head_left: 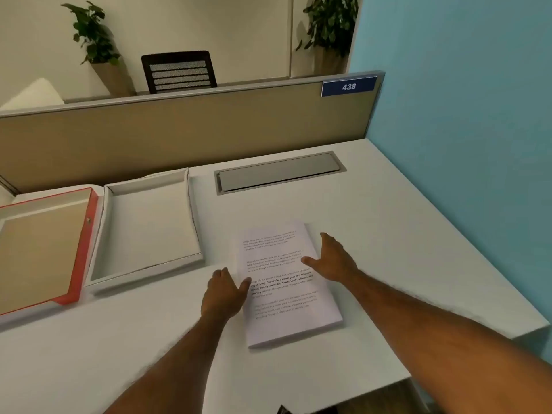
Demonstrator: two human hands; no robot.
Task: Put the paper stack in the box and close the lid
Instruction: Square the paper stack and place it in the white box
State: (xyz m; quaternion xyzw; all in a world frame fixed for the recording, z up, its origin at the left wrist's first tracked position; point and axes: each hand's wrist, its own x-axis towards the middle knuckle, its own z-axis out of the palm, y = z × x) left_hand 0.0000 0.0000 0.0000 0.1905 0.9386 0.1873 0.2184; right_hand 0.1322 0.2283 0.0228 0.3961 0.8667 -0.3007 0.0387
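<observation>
A stack of printed white paper [283,294] lies flat on the white desk, in the middle. My left hand [224,291] rests at the stack's left edge, fingers apart, thumb touching the paper. My right hand [331,261] hovers at the stack's right edge, fingers spread, holding nothing. To the left stands the open white box [197,216], its inside bare. Its lid [86,234], red-edged with a tan inner face, lies folded open further left.
A grey cable hatch [277,171] is set into the desk behind the paper. A tan partition [179,135] with a blue "438" sign runs along the back. A blue wall [463,144] borders the right side. The desk's right edge is angled.
</observation>
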